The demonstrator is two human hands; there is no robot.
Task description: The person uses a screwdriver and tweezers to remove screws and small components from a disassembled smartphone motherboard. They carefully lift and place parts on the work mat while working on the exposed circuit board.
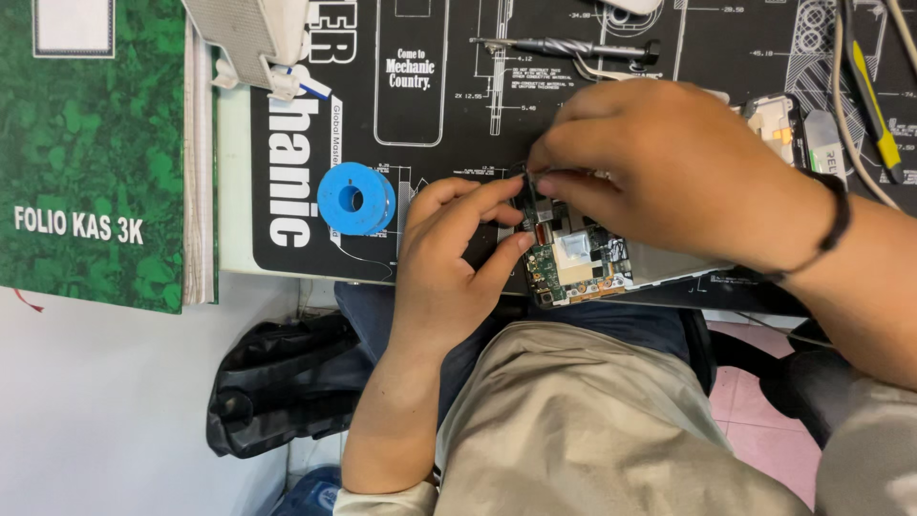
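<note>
Curling over the opened phone (573,263), both hands pinch.

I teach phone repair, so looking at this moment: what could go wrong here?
The opened phone sits at the bench mat's front edge, over the lap; a slip might drop it. The right hand pinches a thin tool close to the exposed board, which could scratch parts. The left hand steadies it with fingertips only.

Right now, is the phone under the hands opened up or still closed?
Opened up: the phone shows its bare green circuit board and metal shield, with no back cover over them.
</note>
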